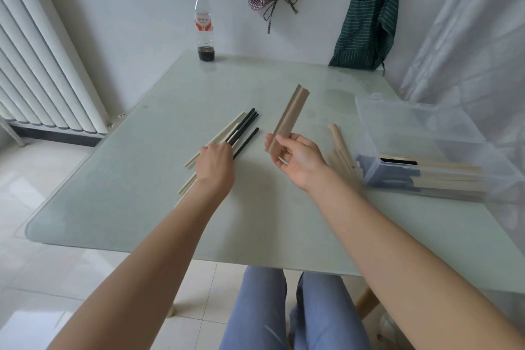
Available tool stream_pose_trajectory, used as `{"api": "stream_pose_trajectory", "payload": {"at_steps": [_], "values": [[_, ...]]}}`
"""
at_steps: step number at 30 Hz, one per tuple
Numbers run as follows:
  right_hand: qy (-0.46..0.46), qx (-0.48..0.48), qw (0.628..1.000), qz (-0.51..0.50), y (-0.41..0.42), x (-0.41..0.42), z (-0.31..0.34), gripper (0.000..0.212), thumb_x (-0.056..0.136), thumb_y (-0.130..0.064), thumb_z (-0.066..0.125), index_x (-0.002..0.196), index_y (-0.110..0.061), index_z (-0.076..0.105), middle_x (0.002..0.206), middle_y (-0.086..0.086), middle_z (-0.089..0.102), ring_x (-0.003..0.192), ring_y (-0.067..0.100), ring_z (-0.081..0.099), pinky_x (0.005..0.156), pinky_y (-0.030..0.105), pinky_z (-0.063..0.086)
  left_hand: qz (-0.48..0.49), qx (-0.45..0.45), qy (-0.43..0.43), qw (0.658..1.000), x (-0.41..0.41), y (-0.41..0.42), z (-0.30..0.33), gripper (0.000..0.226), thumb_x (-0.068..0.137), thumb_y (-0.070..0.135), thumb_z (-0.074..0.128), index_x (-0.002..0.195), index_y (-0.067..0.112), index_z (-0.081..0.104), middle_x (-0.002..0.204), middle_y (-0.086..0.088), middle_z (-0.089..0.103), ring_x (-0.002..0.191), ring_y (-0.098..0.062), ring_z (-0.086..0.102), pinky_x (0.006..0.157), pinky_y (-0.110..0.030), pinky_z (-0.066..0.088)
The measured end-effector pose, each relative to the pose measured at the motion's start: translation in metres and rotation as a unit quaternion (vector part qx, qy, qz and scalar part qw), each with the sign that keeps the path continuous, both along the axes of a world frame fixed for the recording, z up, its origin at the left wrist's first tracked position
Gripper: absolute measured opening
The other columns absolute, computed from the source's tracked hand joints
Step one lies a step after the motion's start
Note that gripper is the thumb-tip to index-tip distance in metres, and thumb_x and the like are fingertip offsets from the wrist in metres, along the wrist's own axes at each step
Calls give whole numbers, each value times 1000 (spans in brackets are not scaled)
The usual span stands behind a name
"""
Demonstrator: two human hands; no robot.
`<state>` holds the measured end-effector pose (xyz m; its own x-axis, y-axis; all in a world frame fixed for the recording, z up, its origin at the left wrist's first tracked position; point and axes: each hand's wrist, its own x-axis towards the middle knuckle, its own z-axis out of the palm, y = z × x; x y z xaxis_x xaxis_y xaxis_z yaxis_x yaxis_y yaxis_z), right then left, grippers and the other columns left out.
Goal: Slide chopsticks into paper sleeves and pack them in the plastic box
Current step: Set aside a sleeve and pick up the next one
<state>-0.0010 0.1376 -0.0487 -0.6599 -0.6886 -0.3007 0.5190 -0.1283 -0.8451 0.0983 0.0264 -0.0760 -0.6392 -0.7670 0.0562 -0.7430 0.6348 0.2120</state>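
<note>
Forearms reach in from the lower edge, with your jeans-clad knees (284, 307) showing under the glass table (142, 207). Your left hand (214, 163) lies knuckles-up over the loose chopsticks (241, 129), pale and black ones fanned together; its fingertips are hidden behind its own back, so whether they pinch a stick cannot be told. Just right of it, your right hand (298, 160) pinches the lower end of a brown paper sleeve (287, 119), thumb on the near face, the sleeve tilting up and away, clear of the tabletop. Behind that wrist, more sleeves (338, 145) lie partly covered. Further right, the clear plastic box (426, 133) holds sleeved pairs, blurred. Beyond both hands stands a bottle (204, 25).
</note>
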Motion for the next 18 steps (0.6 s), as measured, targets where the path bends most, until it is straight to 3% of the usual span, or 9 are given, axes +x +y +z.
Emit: {"api": "stream_pose_trajectory", "payload": {"at_steps": [3, 6, 9, 11, 14, 18], "values": [[-18, -26, 999, -13, 1, 1, -4, 15, 92, 1, 51, 83, -11, 52, 88, 9, 66, 73, 16, 68, 67, 23, 54, -10, -21, -32, 999, -1, 3, 1, 21, 86, -7, 48, 104, -2, 58, 110, -19, 58, 108, -35, 50, 69, -32, 34], [-18, -25, 999, -25, 4, 0, -5, 16, 93, 0, 49, 83, -12, 50, 87, 9, 67, 76, 18, 68, 69, 24, 54, -10, -8, -3, 1000, -2, 2, 2, 22, 87, -8, 46, 108, -5, 54, 111, -21, 57, 107, -36, 52, 69, -32, 34], [5, -5, 999, -41, 6, -1, -4, 15, 94, -3, 51, 84, -15, 49, 90, 6, 68, 83, 18, 65, 72, 25, 50, -25, 79, 116, 990, -6, 5, 10, 7, 95, 3, 44, 97, -2, 49, 106, -22, 60, 98, -38, 55, 68, -37, 36], [20, 4, 998, -51, 8, -4, -5, 13, 92, -6, 54, 87, -17, 52, 91, 2, 70, 81, 15, 64, 69, 22, 50, -37, 161, 205, 965, -10, 9, 18, 14, 98, 10, 42, 96, 1, 53, 101, -16, 64, 90, -31, 56, 70, -38, 40], [22, -1, 997, -73, 14, -8, -6, 8, 91, -9, 57, 91, -17, 59, 93, -1, 71, 83, 12, 66, 74, 21, 50, -46, 254, 328, 909, -17, 19, 29, 20, 98, 14, 43, 88, 6, 59, 85, -3, 66, 75, -18, 55, 70, -29, 45], [13, -18, 994, -107, 25, -15, -6, 8, 91, -9, 57, 90, -15, 62, 91, 0, 70, 81, 12, 65, 68, 19, 51, -22, 429, 496, 754, -25, 32, 41, 20, 100, 13, 39, 81, 14, 46, 76, -4, 61, 55, -6, 60, 56, -16, 50]]}}
